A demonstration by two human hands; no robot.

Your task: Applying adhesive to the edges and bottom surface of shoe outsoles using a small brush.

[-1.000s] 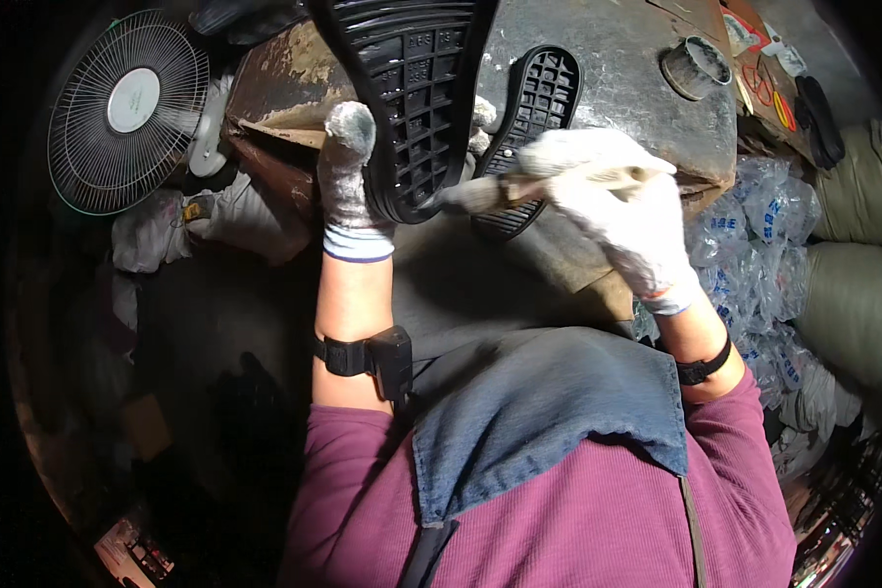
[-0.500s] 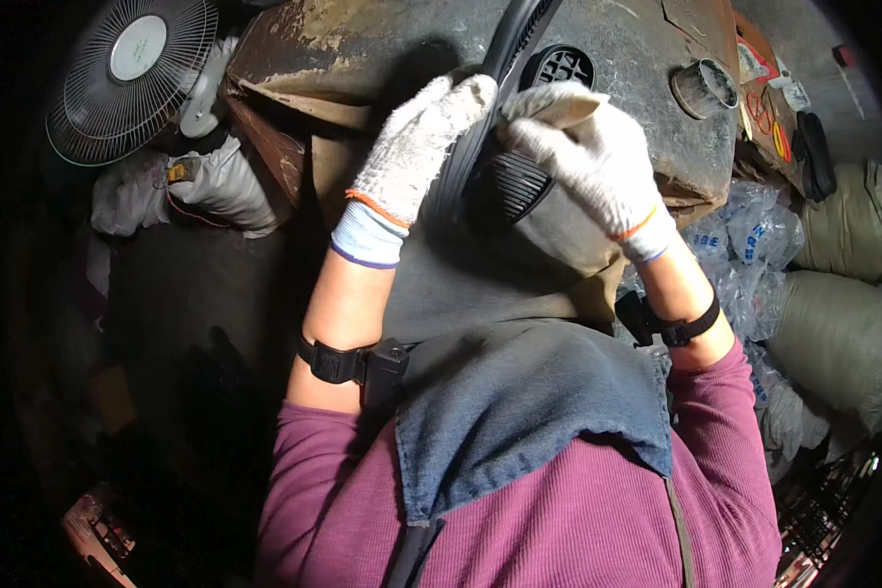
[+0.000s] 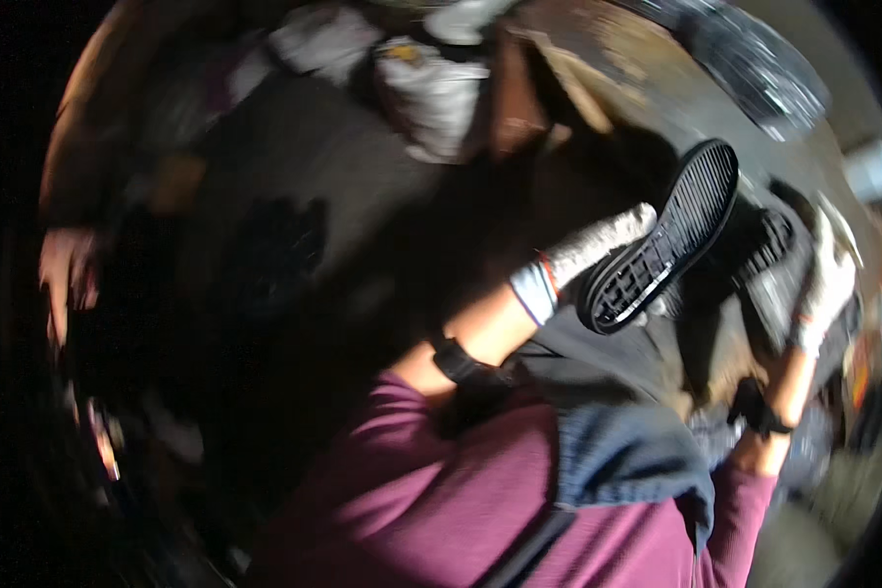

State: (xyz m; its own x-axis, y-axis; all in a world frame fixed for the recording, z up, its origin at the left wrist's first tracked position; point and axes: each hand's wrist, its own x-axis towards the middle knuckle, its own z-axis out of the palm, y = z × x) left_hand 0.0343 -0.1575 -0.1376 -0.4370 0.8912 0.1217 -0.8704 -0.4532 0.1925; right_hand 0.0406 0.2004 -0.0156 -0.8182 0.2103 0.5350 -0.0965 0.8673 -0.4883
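Observation:
My left hand [image 3: 603,245], in a white knit glove, grips a black shoe sole [image 3: 661,240] by its left edge. The sole is tilted, with its ribbed and blocky tread face showing. My right hand [image 3: 828,279], also gloved, is off to the right, apart from that sole and smeared by motion; whether its fingers hold anything is unclear. A second dark, treaded piece [image 3: 769,240], likely another sole, lies close to the left of my right hand, partly in shadow.
The worn worktable [image 3: 647,73] reaches across the upper right, bearing a shiny black bundle [image 3: 755,69] and a pale can [image 3: 872,171]. White sacks [image 3: 431,98] stand left of the table. A blurred hand-like shape [image 3: 69,269] shows at the far left.
The view has swung left. My left hand has lifted the sole off the table and turned its tread up, and my hands have moved apart.

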